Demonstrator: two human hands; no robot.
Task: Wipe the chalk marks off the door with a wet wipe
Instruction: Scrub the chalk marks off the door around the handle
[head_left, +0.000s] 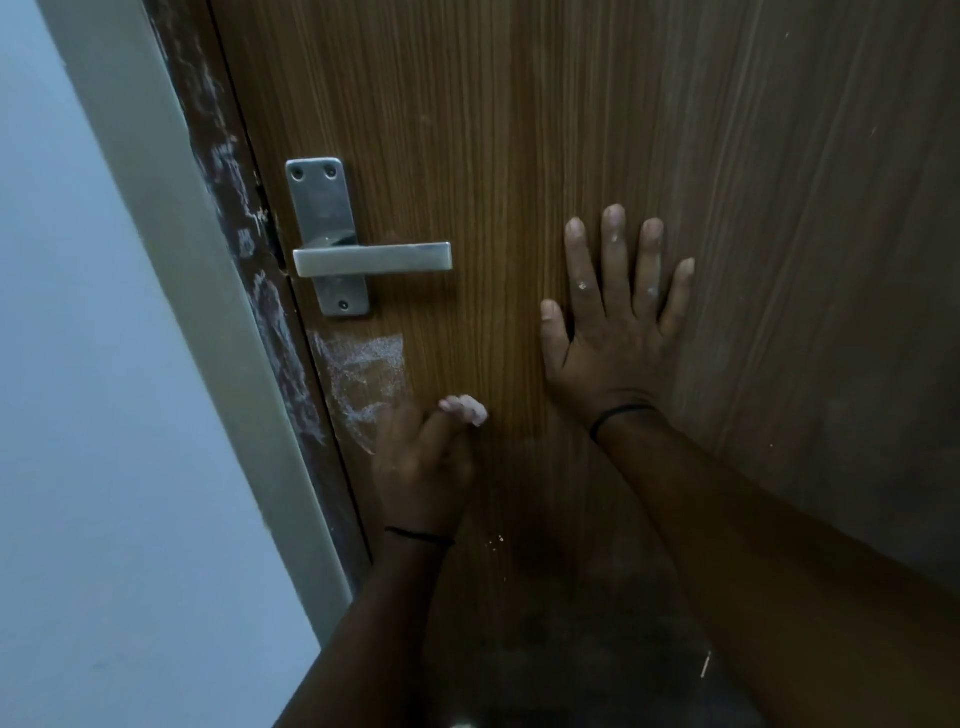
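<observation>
Right hand (613, 332) flat, fingers spread, on the wooden door (519, 130) at frame centre; left hand (423, 462) closed around a pale wet wipe (465, 408), beside chalk marks (363, 374) below the lever handle (371, 258).

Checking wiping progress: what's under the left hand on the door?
The left hand is closed on a pale wad, apparently the wet wipe, at the lower edge of the chalk smear. Any chalk directly beneath the hand is hidden.
</observation>
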